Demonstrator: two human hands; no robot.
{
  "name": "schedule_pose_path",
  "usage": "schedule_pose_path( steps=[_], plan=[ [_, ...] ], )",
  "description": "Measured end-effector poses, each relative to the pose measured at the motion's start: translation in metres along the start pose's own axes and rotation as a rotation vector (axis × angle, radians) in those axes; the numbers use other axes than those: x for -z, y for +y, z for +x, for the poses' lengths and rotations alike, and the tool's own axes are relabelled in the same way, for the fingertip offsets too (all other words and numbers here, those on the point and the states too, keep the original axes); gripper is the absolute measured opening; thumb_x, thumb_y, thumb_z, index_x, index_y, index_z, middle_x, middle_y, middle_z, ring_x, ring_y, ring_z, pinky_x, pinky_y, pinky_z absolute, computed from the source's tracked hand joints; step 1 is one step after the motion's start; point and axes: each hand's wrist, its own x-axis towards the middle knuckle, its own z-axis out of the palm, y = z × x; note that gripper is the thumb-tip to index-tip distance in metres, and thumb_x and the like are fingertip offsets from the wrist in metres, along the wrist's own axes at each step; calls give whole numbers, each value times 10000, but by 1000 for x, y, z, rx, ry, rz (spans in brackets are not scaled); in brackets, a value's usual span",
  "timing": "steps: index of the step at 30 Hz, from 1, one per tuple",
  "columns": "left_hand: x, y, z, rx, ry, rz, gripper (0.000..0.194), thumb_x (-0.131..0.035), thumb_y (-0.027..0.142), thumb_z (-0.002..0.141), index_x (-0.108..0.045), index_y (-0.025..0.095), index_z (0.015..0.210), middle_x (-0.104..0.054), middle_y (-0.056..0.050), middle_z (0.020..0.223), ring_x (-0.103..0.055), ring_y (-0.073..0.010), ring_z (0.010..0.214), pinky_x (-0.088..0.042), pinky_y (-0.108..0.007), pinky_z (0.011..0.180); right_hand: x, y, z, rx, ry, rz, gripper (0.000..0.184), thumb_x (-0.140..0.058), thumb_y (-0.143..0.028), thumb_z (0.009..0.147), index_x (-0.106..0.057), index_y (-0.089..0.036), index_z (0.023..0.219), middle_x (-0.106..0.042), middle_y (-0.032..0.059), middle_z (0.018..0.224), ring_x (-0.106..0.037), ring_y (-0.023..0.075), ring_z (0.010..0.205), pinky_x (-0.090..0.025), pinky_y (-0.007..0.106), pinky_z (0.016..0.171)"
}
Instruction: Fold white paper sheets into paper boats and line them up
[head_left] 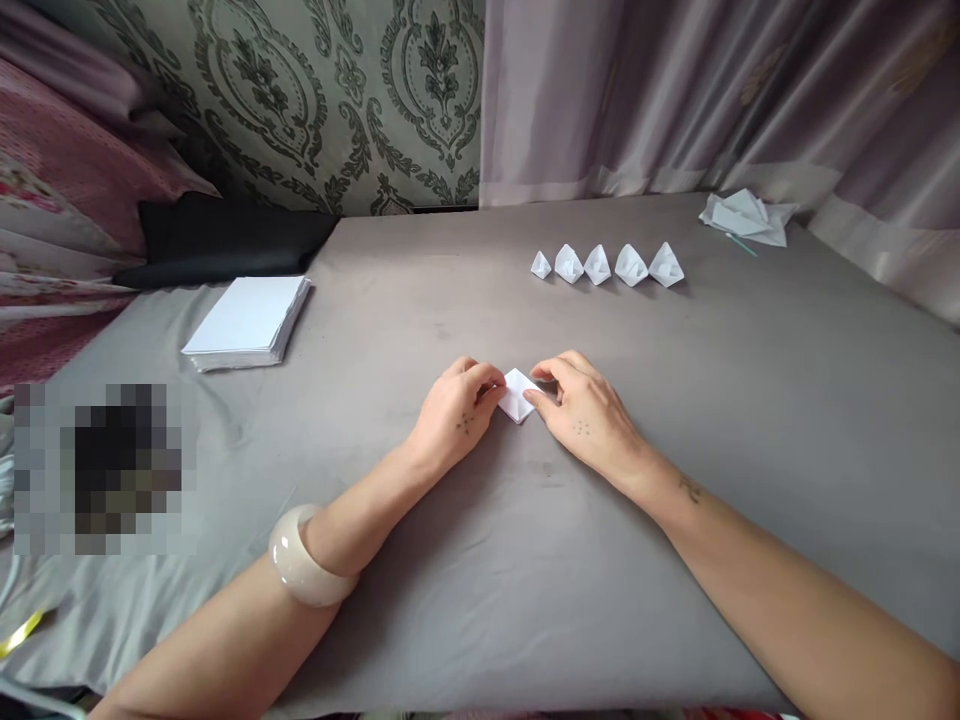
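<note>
A small square of folded white paper (pixel 517 398), turned corner-up like a diamond with crease lines on its face, is held between my two hands near the middle of the grey cloth. My left hand (pixel 463 402) pinches its left corner between thumb and fingers. On the opposite corner, my right hand (pixel 581 408) lays its thumb over the paper while the fingers curl behind. Beyond my hands, a row of several folded white paper boats (pixel 631 265) stands on the cloth, the leftmost one smallest.
A thick stack of white paper (pixel 251 318) lies at the left. Crumpled or folded white paper (pixel 748 217) sits at the far right beside a thin green stick (pixel 742 245). Black fabric (pixel 232 240) covers the back left edge. A yellow strip (pixel 22 634) lies at lower left.
</note>
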Motion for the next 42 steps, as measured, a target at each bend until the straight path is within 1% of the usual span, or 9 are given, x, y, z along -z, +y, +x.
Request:
schedule_pose_path(
  steps=[4,9,15,19,24,28,33,37,42],
  plan=[
    [-1,-9,-1,-193,-49,127,213,-443,203,906,-656,210,908,-585,-74,979,-539,-200,874,-454,-320,726,1,4,-2,209,-25,6,136,-540,-114,864,-634,-202,910,-648,37,914,-585,179,859,-467,300,725],
    [9,-9,-9,-385,-176,222,300,-400,125,898,-667,203,1011,-620,-87,1029,-553,-208,922,-470,-334,801,9,2,-8,338,-135,-100,314,-444,-36,897,-644,-205,1071,-651,43,950,-548,179,888,-448,287,717],
    [18,-8,-10,-408,-225,263,267,-430,202,938,-689,225,1000,-637,-70,940,-554,-204,894,-464,-326,793,15,-1,-14,416,-213,-328,371,-458,-60,897,-656,-263,1136,-613,53,990,-524,184,878,-410,280,630],
    [14,-12,-8,-407,-208,266,226,-471,275,945,-692,227,949,-641,-59,935,-554,-197,887,-466,-311,771,18,4,-13,436,-231,-293,341,-455,-54,889,-683,-241,1059,-626,38,1026,-534,173,892,-424,284,667],
    [10,-10,-8,-425,-118,329,234,-490,324,943,-675,190,892,-653,-62,889,-563,-185,829,-481,-297,714,20,3,-10,337,-197,-226,280,-483,-58,840,-675,-221,963,-656,18,991,-564,160,879,-404,277,647],
    [10,-8,-9,-510,-73,462,278,-410,278,976,-652,155,916,-672,-70,882,-593,-175,808,-497,-286,695,20,-2,-11,317,-169,-226,255,-533,-96,797,-614,-212,1009,-654,13,956,-566,160,862,-378,274,636],
    [7,-7,-10,-557,10,592,261,-401,194,956,-646,142,883,-677,-65,861,-599,-166,743,-472,-260,592,15,-3,-13,327,-96,-295,67,-535,-195,860,-593,-192,892,-641,15,837,-534,157,768,-328,283,584],
    [3,-7,-10,-558,26,604,264,-400,189,950,-644,157,855,-677,-53,853,-602,-160,745,-458,-252,579,11,-3,-14,378,-66,-336,163,-482,-186,908,-629,-210,974,-647,23,874,-530,159,786,-323,285,598],
    [2,-8,-11,-481,14,569,247,-417,195,945,-656,168,887,-668,-57,907,-599,-165,780,-459,-254,603,9,-5,-14,384,-86,-354,216,-453,-207,940,-670,-208,930,-632,32,886,-534,162,805,-353,286,620]
  ],
)
